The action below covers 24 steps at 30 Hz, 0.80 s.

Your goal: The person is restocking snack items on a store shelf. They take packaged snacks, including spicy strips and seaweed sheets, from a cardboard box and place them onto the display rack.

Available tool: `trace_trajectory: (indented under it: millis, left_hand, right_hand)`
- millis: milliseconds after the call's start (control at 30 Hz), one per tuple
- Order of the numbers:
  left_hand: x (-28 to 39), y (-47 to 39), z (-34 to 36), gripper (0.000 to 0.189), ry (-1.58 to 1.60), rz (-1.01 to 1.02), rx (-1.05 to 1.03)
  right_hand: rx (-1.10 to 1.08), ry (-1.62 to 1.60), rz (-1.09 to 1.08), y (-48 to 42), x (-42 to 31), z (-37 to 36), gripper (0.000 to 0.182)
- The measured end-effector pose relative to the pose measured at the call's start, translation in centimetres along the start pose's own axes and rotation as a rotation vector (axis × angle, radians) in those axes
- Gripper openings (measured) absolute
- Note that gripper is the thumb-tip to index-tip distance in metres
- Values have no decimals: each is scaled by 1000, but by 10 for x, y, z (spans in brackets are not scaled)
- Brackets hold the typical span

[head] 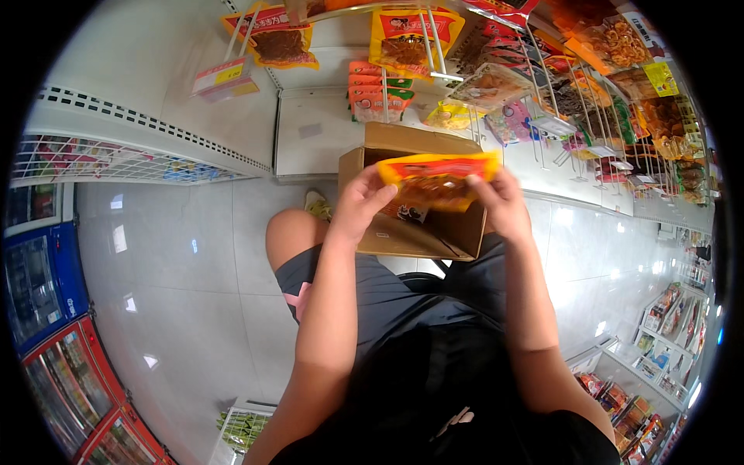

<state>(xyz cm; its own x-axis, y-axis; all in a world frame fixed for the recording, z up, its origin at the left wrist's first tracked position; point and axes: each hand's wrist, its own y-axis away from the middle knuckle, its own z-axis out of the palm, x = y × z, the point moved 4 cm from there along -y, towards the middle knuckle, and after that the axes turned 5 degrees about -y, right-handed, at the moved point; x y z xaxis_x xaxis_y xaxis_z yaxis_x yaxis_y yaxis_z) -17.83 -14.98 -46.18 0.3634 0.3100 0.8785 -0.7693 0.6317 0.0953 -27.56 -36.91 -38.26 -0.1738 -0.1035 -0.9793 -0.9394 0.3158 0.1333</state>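
Between my two hands is a red and yellow snack packet (433, 185) with a see-through window showing brown food. My left hand (367, 200) pinches its left end, thumb on the front. At the other end, my right hand (501, 197) grips it the same way; the packet's right edge is slightly blurred. Directly under the packet stands an opened cardboard box (418, 241), placed between my knees. Part of a printed packet (407, 212) shows inside the box, the rest hidden by the held packet and my hands.
Similar packets (282, 40) hang on metal hooks ahead, with price tags (226, 75) at the hook ends. Orange packets (381, 93) stand on the white lower shelf (317, 136). More hanging snacks (616, 110) line the right. Glass-fronted coolers (40, 285) stand at far left.
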Motion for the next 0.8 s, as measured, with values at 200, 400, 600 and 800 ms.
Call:
trace_trajectory:
  millis: [200, 400, 600, 800]
  left_hand:
    - [-2, 0, -19, 41, 80, -106, 64]
    - [-4, -2, -14, 40, 94, -131, 55]
    - [-5, 0, -21, 39, 122, -137, 92]
    - [-4, -2, -24, 39, 162, -123, 95]
  right_hand:
    - [325, 118, -585, 16, -58, -48, 17]
    - [458, 170, -179, -41, 13, -29, 15]
    - [339, -154, -184, -91, 5, 19, 29]
    - [348, -379, -127, -117, -1, 27, 28]
